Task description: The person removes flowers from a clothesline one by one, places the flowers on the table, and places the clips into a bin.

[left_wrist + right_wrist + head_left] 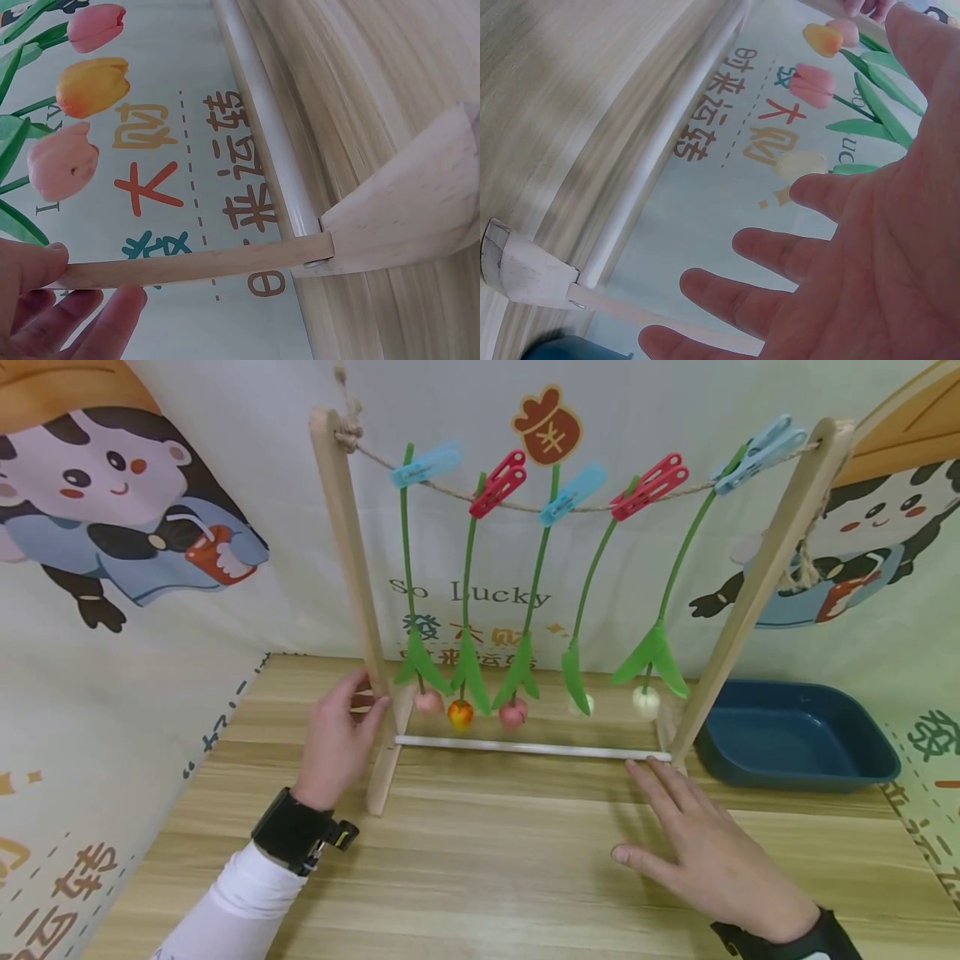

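A wooden frame (757,593) stands upright on the table, with a white rod (532,748) joining its two posts low down. My left hand (337,747) pinches the left post (195,266) between thumb and fingers. My right hand (712,860) is spread with its palm unoccupied, fingertips by the rod's right end; whether they touch is unclear. Between the post tops sags a twine rope (517,507). Red clothespins (497,485) and blue clothespins (573,495) hold several artificial tulips upside down on it, including an orange tulip (94,86), pink tulips (811,85) and white tulips (646,702).
A dark blue basin (795,735) sits on the table right of the frame. Behind and at the sides hangs a pale printed cloth (225,635) with cartoon figures and lettering. The wood-grain tabletop (480,860) extends in front of the rod.
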A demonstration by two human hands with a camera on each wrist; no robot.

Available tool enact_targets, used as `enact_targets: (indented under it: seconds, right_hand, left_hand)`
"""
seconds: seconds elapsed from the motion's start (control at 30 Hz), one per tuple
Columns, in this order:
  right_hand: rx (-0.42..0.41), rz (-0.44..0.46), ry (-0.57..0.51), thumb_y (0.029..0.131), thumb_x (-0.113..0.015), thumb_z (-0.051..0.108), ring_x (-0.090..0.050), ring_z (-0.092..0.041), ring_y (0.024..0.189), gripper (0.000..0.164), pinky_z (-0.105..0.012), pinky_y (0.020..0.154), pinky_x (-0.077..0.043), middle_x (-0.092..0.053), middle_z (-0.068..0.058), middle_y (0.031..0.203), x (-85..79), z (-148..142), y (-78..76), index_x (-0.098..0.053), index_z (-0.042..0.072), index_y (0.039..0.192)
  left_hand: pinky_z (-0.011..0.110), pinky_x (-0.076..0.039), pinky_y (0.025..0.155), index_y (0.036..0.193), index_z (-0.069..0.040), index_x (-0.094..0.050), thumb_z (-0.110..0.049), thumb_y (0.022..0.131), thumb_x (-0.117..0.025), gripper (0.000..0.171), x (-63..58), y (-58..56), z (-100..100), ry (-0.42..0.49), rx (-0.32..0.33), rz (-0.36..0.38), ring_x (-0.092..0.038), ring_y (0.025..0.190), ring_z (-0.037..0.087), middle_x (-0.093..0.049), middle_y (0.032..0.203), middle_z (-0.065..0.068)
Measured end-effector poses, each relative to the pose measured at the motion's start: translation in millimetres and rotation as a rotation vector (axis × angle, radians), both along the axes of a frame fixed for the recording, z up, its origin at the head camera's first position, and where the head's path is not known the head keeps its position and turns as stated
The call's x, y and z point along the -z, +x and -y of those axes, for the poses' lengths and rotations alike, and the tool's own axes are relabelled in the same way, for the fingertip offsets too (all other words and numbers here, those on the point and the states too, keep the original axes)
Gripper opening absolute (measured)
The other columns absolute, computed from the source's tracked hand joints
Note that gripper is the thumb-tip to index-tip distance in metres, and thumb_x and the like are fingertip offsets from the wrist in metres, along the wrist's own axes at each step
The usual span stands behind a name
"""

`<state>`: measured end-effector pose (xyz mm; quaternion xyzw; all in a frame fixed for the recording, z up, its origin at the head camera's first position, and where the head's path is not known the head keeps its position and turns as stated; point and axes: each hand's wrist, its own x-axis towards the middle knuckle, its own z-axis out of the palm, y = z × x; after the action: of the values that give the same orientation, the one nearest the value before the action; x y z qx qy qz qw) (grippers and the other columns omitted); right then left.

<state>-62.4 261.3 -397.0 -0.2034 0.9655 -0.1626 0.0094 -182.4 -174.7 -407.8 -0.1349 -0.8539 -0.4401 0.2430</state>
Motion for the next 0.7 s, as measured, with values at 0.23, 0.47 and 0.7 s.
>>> enact_targets:
  seconds: [0.23, 0.47, 0.7]
  right_hand:
    - [-0.006, -0.013, 0.003, 0.099, -0.062, 0.068, -0.033, -0.051, 0.150, 0.095, -0.074, 0.106, -0.043, -0.031, -0.023, 0.167, 0.8, 1, 0.7, -0.023, 0.019, 0.171]
    - [-0.023, -0.030, 0.003, 0.099, -0.061, 0.069, -0.040, -0.052, 0.146, 0.094, -0.071, 0.103, -0.047, -0.035, -0.024, 0.165, -6.6, 4, -0.6, -0.027, 0.017, 0.169]
    - [-0.072, -0.097, 0.018, 0.097, -0.065, 0.067, -0.056, -0.048, 0.134, 0.092, -0.066, 0.099, -0.052, -0.044, -0.021, 0.161, -34.5, 13, -9.0, -0.035, 0.014, 0.166]
  left_hand:
    - [0.040, -0.065, 0.077, 0.134, 0.004, -0.063, 0.006, 0.097, -0.073, 0.038, -0.1, -1.2, 0, 0.007, -0.004, -0.008, -0.075, 0.096, 0.037, -0.072, 0.121, 0.024]
    - [0.045, -0.065, 0.081, 0.139, 0.004, -0.060, 0.003, 0.096, -0.076, 0.046, -4.6, 0.7, 2, 0.009, -0.014, 0.009, -0.074, 0.101, 0.037, -0.070, 0.124, 0.024]
    - [0.049, -0.057, 0.091, 0.143, 0.003, -0.057, -0.001, 0.096, -0.077, 0.051, -28.1, 13.4, -2, 0.022, -0.044, -0.145, -0.063, 0.118, 0.035, -0.065, 0.129, 0.022]
